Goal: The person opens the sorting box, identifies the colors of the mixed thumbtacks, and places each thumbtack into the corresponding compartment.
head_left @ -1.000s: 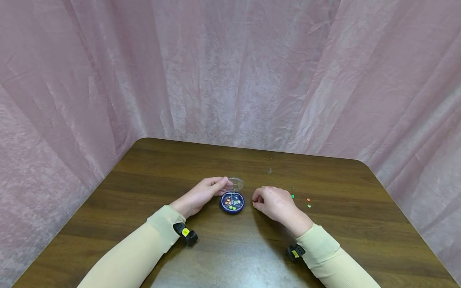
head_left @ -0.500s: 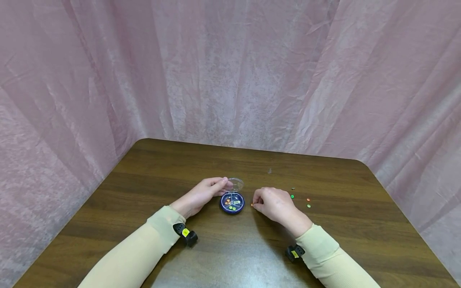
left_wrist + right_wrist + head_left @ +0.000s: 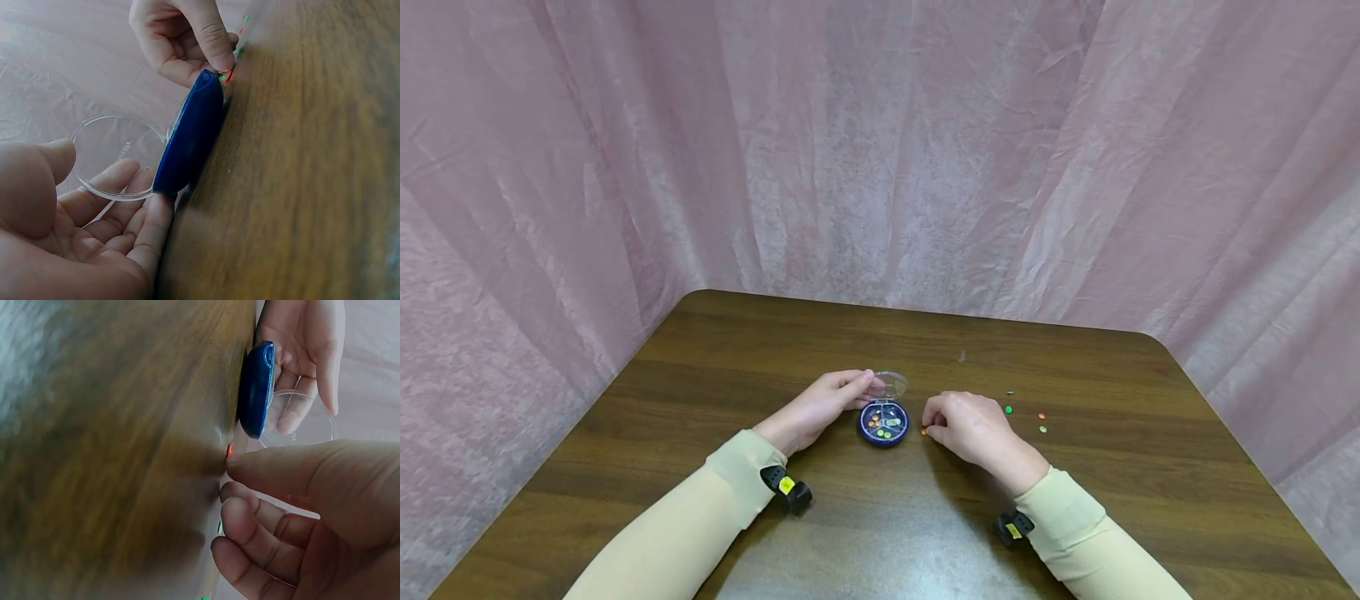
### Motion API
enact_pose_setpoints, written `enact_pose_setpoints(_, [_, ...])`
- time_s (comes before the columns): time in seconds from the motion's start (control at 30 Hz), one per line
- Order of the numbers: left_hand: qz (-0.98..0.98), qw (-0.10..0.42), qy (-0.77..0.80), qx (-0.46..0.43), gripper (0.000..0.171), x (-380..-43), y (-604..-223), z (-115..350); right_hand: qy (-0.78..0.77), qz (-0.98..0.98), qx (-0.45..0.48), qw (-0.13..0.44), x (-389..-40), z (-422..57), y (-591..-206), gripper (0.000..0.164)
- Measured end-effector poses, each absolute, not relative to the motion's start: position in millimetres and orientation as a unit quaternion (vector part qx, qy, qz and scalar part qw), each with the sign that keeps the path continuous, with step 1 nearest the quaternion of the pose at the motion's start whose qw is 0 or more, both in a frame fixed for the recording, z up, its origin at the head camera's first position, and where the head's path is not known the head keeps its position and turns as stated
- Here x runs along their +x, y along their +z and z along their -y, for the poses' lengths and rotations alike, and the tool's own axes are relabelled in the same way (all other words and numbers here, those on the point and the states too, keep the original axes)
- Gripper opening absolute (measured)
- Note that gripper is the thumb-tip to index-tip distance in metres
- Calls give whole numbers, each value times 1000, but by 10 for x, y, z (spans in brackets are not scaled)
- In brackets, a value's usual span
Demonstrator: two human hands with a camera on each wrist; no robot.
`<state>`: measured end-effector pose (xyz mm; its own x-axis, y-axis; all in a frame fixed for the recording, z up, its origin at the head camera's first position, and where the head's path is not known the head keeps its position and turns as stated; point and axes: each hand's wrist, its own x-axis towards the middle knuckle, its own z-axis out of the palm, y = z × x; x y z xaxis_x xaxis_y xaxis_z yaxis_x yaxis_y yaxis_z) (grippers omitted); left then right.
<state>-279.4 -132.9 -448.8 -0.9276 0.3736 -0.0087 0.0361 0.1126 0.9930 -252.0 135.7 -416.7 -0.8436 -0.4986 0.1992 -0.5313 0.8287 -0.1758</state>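
Note:
A round blue pill box (image 3: 883, 422) lies on the table with its clear lid (image 3: 122, 156) raised. Orange and green discs sit in its compartments. My left hand (image 3: 827, 404) holds the lid from the left, thumb at its outer rim and fingers behind it. Just right of the box, my right hand (image 3: 973, 427) pinches a small orange disc (image 3: 923, 432) at its thumb and fingertip, low over the table. In the right wrist view the disc (image 3: 230, 450) shows red-orange by the thumb tip; the index finger is mostly hidden behind the thumb.
Right of my right hand lie loose pieces: a green disc (image 3: 1009, 409), an orange disc (image 3: 1041, 416), a pale green disc (image 3: 1042, 429) and a tiny dark piece (image 3: 1011, 392). A pink curtain (image 3: 880, 150) hangs behind the wooden table (image 3: 760, 333).
My right fingertips have shifted slightly left and toward me with the orange disc, which shows more than at first. The left hand and pill box have stayed in place.

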Motion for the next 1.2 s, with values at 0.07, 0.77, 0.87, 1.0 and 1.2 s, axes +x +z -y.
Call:
enact_pose_setpoints(0.07, [-733, 130, 652, 140, 46, -2792, -4488, 1329, 115, 953, 273, 70, -2516, -1345, -4168, 17])
enact_pose_setpoints(0.77, [-732, 130, 653, 142, 47, -2799, -4482, 1330, 105, 950, 283, 77, -2501, -1327, -4162, 21])
enact_pose_setpoints(0.87, [-733, 131, 653, 140, 47, -2799, -4480, 1330, 106, 951, 281, 76, -2501, -1326, -4161, 21])
enact_pose_setpoints(1.0, [-733, 132, 652, 139, 47, -2799, -4479, 1331, 108, 951, 279, 79, -2497, -1322, -4159, 21])
enact_pose_setpoints(1.2, [-734, 133, 651, 139, 47, -2799, -4490, 1336, 108, 953, 273, 81, -2495, -1309, -4167, 23])
